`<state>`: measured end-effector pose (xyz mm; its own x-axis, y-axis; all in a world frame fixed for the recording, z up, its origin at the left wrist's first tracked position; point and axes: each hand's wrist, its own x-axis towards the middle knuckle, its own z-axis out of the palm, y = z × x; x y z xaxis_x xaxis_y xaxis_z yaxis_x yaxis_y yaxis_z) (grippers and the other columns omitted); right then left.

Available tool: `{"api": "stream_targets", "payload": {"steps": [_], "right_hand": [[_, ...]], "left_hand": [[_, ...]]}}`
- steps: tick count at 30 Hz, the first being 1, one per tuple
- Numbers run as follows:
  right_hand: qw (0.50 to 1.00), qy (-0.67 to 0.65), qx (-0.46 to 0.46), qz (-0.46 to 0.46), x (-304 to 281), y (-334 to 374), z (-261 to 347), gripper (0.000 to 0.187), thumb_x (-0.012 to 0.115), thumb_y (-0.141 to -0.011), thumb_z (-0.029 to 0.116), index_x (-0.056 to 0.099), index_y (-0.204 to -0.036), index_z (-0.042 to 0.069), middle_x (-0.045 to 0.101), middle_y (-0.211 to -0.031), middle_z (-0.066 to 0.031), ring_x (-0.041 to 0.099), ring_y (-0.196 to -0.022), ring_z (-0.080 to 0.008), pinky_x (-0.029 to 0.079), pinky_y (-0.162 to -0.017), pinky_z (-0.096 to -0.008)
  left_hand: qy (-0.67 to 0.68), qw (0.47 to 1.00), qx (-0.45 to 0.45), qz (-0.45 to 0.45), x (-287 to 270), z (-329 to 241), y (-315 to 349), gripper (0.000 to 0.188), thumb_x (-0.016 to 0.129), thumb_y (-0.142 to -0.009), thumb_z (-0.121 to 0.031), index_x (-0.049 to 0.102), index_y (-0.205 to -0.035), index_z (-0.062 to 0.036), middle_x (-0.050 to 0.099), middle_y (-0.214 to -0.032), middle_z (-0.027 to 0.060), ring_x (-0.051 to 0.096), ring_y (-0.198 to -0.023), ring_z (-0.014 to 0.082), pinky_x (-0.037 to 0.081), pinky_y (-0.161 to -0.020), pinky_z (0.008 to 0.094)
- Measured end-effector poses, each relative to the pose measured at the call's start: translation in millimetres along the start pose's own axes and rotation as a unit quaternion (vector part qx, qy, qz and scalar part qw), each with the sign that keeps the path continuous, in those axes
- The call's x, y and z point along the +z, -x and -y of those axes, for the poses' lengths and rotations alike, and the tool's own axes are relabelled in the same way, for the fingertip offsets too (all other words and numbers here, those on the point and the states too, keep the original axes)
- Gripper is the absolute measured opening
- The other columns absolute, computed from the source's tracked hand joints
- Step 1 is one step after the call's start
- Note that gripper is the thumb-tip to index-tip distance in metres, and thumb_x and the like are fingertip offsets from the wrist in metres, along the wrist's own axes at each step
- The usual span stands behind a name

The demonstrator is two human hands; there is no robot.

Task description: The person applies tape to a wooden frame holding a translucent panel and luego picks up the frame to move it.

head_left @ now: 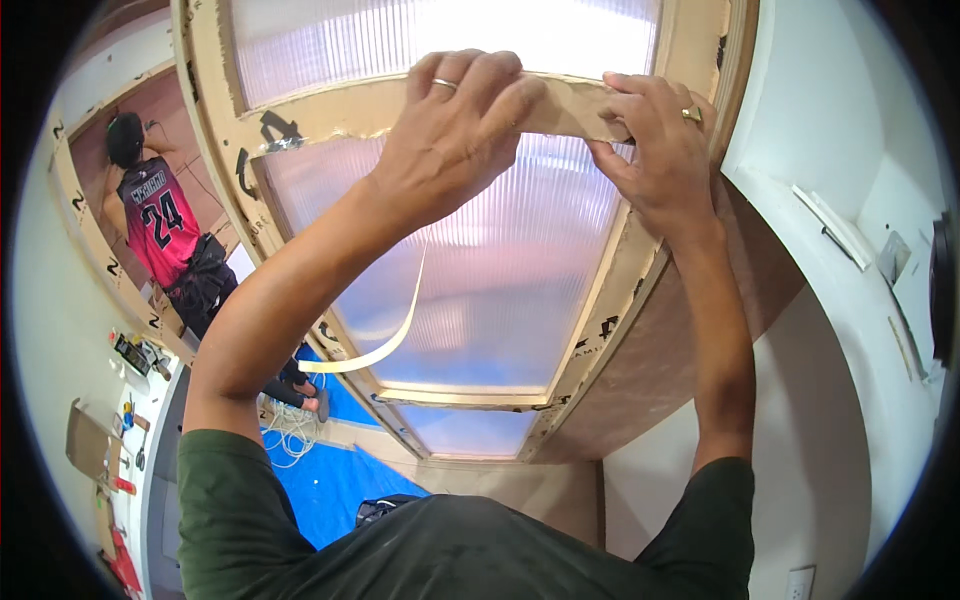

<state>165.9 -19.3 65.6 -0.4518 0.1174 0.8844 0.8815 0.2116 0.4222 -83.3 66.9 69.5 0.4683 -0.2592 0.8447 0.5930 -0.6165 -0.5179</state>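
In front of me stands a wooden door-like frame (290, 105) with ribbed translucent panels (480, 270). A flat brown strip (570, 108) lies along its upper crossbar, between my hands. My left hand (465, 125) is closed over the crossbar, fingers curled on the strip's left part; the fingertips are partly hidden. My right hand (655, 140) grips the strip's right end, thumb below and fingers above. Below my left wrist, a thin pale curled ribbon (395, 340) hangs in front of the panel. Where its upper end is attached cannot be made out.
At the far left, a person in a pink-and-black jersey (160, 220) faces a reddish wall panel. Tools lie on a white counter (160, 460) at lower left. Blue sheeting (335, 490) and a coiled pale cable (290, 435) are on the floor. A white wall (750, 480) stands right.
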Motion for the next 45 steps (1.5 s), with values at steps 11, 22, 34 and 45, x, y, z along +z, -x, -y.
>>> {"api": "stream_targets", "payload": {"steps": [11, 22, 34, 45], "right_hand": [[0.995, -0.092, 0.031, -0.018, 26, -22, 40, 0.040, 0.090, -0.081, 0.032, 0.072, -0.113, 0.017, 0.068, -0.129, 0.0014, 0.059, -0.120, -0.0250, 0.036, -0.107, -0.0507], [0.995, -0.098, 0.033, -0.008, 25, -24, 41, 0.031, 0.091, -0.080, 0.030, 0.068, -0.096, 0.017, 0.068, -0.128, 0.0023, 0.058, -0.114, -0.0249, 0.036, -0.098, -0.0514], [0.997, -0.031, -0.055, -0.051, 33, -25, 28, 0.036, 0.092, -0.074, 0.027, 0.064, -0.096, 0.017, 0.069, -0.124, 0.0021, 0.061, -0.110, -0.0222, 0.040, -0.097, -0.0462], [1.000, -0.012, -0.011, -0.016, 30, -20, 38, 0.044, 0.092, -0.075, 0.031, 0.064, -0.106, 0.018, 0.065, -0.129, 0.0005, 0.058, -0.116, -0.0229, 0.037, -0.101, -0.0450]], "left_hand": [[0.085, 0.996, -0.010, 0.009, -18, 9, 18, 0.034, 0.088, -0.085, -0.027, 0.070, -0.113, -0.0170, 0.062, -0.139, 0.0075, 0.050, -0.142, 0.0315, 0.030, -0.121, 0.0527], [0.046, 0.994, -0.084, -0.047, 0, -4, 20, 0.040, 0.086, -0.074, -0.012, 0.070, -0.109, -0.0215, 0.063, -0.130, 0.0009, 0.057, -0.123, 0.0250, 0.036, -0.109, 0.0467], [0.018, 0.998, -0.058, -0.028, -2, 1, 10, 0.049, 0.081, -0.074, -0.013, 0.064, -0.120, -0.0177, 0.063, -0.118, 0.0019, 0.060, -0.110, 0.0274, 0.039, -0.101, 0.0474], [0.014, 0.996, -0.082, -0.017, -25, 32, 44, 0.062, 0.090, -0.078, -0.018, 0.058, -0.131, -0.0195, 0.056, -0.145, 0.0065, 0.047, -0.142, 0.0301, 0.027, -0.122, 0.0504]]}}
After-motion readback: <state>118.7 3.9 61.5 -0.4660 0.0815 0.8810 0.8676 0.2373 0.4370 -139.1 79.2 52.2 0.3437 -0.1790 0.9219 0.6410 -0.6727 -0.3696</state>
